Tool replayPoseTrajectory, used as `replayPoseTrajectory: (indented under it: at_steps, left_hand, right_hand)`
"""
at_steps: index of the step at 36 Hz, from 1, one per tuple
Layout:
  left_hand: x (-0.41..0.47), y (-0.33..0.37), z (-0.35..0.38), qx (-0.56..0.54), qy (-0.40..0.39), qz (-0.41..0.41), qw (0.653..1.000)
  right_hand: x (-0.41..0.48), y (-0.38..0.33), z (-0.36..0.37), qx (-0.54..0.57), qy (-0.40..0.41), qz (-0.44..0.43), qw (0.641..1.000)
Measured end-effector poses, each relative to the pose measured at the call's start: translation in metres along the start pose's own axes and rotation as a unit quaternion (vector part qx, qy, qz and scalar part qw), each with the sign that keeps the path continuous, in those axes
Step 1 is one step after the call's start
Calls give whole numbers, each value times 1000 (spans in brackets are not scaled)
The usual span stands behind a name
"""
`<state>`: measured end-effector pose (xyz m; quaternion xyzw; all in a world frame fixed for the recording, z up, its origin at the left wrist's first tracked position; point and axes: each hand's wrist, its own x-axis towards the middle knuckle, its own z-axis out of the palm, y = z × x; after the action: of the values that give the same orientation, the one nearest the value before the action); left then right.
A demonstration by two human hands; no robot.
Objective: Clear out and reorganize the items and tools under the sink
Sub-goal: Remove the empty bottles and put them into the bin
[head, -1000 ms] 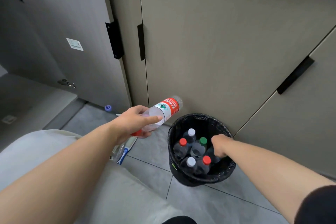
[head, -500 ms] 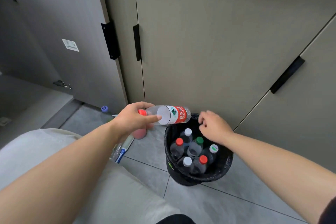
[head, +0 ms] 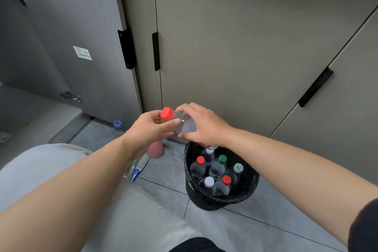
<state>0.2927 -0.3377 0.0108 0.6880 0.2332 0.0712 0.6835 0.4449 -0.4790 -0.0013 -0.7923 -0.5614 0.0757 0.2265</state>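
A clear plastic bottle (head: 180, 121) with a red cap is held in the air just left of and above a black bin (head: 250, 189). My left hand (head: 148, 131) grips its neck end below the cap. My right hand (head: 201, 124) wraps over the bottle's body, hiding the label. The bin has a black liner and holds several upright capped bottles (head: 216, 172) with red, white and green caps.
Closed grey cabinet doors (head: 235, 57) with black handles stand behind the bin. An open door (head: 67, 37) is at left. On the tiled floor lie a pink rounded object (head: 155, 149), a blue cap (head: 117, 123) and a blue-handled packaged item (head: 138, 168).
My right hand left the bin, rose and took hold of the bottle's body. The left hand turned the bottle so its red cap points up-left and brought it over the bin's rim.
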Motion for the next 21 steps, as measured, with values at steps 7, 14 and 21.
replayPoseTrajectory:
  at_steps: [7,14,21]
  left_hand:
    - [7,-5,-1,29,24,-10,999]
    - [10,-6,2,49,9,-14,999]
    - [9,-7,1,61,11,-25,998]
  right_hand:
    - [-18,45,-26,0,51,136,989]
    - [-45,88,-31,-4,57,250,967]
    - [-66,107,-6,-9,50,274,960]
